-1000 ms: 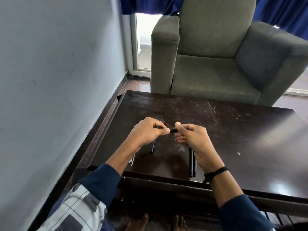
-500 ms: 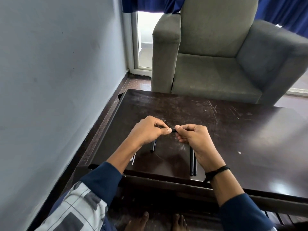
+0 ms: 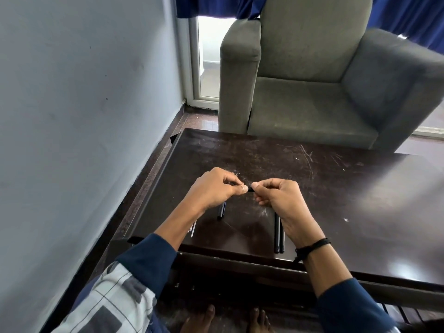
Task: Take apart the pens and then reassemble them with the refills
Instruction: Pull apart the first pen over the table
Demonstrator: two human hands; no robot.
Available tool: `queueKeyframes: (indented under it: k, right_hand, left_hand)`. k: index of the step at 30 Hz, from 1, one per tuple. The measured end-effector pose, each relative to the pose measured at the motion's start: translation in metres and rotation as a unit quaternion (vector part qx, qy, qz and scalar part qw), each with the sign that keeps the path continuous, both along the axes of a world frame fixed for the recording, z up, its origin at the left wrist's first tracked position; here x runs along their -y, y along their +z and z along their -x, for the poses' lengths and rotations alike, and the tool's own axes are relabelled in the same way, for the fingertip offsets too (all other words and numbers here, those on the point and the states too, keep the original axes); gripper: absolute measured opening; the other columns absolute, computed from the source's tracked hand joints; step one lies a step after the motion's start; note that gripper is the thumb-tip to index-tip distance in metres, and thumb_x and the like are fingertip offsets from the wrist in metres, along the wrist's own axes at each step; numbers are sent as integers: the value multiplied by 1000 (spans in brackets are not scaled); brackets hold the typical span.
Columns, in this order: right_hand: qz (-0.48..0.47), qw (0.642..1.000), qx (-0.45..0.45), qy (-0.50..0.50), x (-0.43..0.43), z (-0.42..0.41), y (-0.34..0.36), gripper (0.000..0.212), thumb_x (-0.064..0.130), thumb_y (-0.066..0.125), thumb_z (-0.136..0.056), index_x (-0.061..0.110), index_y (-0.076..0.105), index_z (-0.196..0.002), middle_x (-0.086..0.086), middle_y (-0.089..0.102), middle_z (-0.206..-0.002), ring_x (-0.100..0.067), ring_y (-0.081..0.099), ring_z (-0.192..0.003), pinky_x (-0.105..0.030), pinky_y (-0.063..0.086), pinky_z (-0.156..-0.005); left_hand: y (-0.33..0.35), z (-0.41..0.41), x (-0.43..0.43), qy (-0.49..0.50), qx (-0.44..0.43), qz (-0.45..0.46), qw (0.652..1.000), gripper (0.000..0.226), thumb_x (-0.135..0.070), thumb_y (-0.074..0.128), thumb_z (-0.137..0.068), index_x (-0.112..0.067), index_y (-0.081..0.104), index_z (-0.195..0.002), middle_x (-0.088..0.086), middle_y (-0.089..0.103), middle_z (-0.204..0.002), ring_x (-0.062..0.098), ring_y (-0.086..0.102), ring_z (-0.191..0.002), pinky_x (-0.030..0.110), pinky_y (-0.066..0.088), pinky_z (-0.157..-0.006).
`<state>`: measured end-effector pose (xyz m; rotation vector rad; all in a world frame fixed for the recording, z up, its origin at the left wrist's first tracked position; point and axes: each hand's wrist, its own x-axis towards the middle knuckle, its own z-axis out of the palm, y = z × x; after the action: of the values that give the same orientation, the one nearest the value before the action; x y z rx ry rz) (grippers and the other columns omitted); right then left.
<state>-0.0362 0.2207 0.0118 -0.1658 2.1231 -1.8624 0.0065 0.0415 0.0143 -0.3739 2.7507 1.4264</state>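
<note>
Seated at a dark, scratched bench (image 3: 336, 200), a person holds a black pen (image 3: 251, 189) crosswise just above the surface. The left hand (image 3: 216, 188) and right hand (image 3: 281, 200) each pinch one end between thumb and curled fingers, their fingertips nearly meeting. Only a short black stub shows between them, so it cannot be told from this angle whether a joint is being pulled apart or pressed together.

On the bench below the right hand, two long black barrels (image 3: 278, 236) lie side by side and touching, pointing toward the near edge. A shorter black piece (image 3: 221, 211) lies partly under the left hand. Just beside the left forearm, a few thin white refills (image 3: 193, 228) rest near the bench's left side. A black cord wristband (image 3: 312, 245) circles the right wrist, and a grey armchair (image 3: 312, 80) stands beyond the far edge.

The pen looks light and rigid, a smooth plastic tube likely to slip in a loose grip. It probably wants a firm pinch close on either side of the joint, with a straight pull or twist rather than a bend. The refills appear far thinner and easier to kink. They are likely best lifted near the middle and fed in straight. On the glossy top, any of the round parts could roll toward the near edge if nudged.
</note>
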Motion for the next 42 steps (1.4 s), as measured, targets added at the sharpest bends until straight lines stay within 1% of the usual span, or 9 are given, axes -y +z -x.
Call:
queueKeyframes:
  k: [3, 8, 15, 21, 24, 28, 33, 39, 42]
  right_hand:
    - [14, 1000, -1, 5, 0, 0, 2, 15, 11, 78, -86, -3, 74, -90, -7, 70, -73, -14, 64, -67, -22, 55, -65]
    - [34, 999, 29, 6, 1, -1, 3, 23, 24, 78, -88, 2, 74, -92, -9, 70, -73, -11, 62, -61, -22, 54, -64]
    - [5, 1000, 6, 6, -1, 1, 0, 15, 11, 77, -87, -4, 74, -88, -9, 69, -71, -13, 64, -64, -18, 54, -60]
    - [27, 999, 38, -15, 1, 1, 3, 27, 29, 73, -92, 2, 73, -91, -11, 70, -72, -13, 63, -62, -18, 54, -58]
    - [4, 1000, 22, -6, 0, 1, -1, 21, 20, 72, -93, 1, 73, -84, -11, 69, -70, -13, 62, -61, -18, 52, -57]
    - [3, 1000, 1, 5, -1, 1, 1, 8, 7, 73, -91, 0, 74, -87, -10, 70, -75, -15, 64, -68, -21, 56, -63]
    - [26, 999, 31, -13, 0, 1, 3, 21, 25, 75, -91, 5, 74, -93, -13, 73, -81, -17, 66, -69, -22, 58, -64]
    - [4, 1000, 5, 1, -1, 1, -1, 10, 8, 73, -91, -1, 74, -87, -11, 71, -74, -16, 65, -68, -20, 56, -64]
    - [19, 1000, 6, 2, 0, 1, 2, 8, 10, 75, -89, 3, 75, -92, -9, 73, -79, -15, 67, -70, -23, 59, -69]
  left_hand:
    - [0, 0, 0, 1, -5, 1, 1000, 3, -45, 79, -83, -43, 80, -85, -12, 74, -89, 14, 68, -95, 48, 54, -96]
    - [2, 0, 0, -1, -2, 9, 1000, 5, -46, 78, -85, -42, 80, -87, -11, 75, -90, 14, 69, -94, 47, 55, -95]
    - [0, 0, 0, -5, -1, 15, 1000, 7, -46, 79, -84, -41, 81, -87, -14, 75, -88, 10, 69, -94, 45, 55, -95]
    - [2, 0, -1, 2, -6, 13, 1000, 8, -45, 78, -85, -46, 78, -78, -14, 71, -77, 12, 66, -84, 41, 54, -88]
    - [1, 0, -1, 1, -4, 11, 1000, 4, -46, 79, -84, -43, 80, -81, -15, 73, -81, 11, 67, -88, 39, 54, -88]
    - [1, 1, 1, 0, -3, 9, 1000, 4, -44, 79, -85, -41, 81, -86, -17, 73, -86, 9, 66, -93, 39, 54, -92]
    - [1, 1, 0, -2, -4, 11, 1000, 5, -45, 78, -86, -40, 81, -86, -15, 69, -79, 12, 64, -87, 43, 54, -91]
    - [-1, 0, 1, 2, -5, 12, 1000, 5, -47, 78, -83, -43, 80, -86, -15, 75, -91, 11, 68, -96, 45, 54, -96]
    - [-1, 2, 3, 3, -8, 6, 1000, 2, -47, 78, -84, -46, 79, -84, -16, 74, -88, 10, 67, -95, 41, 54, -94]
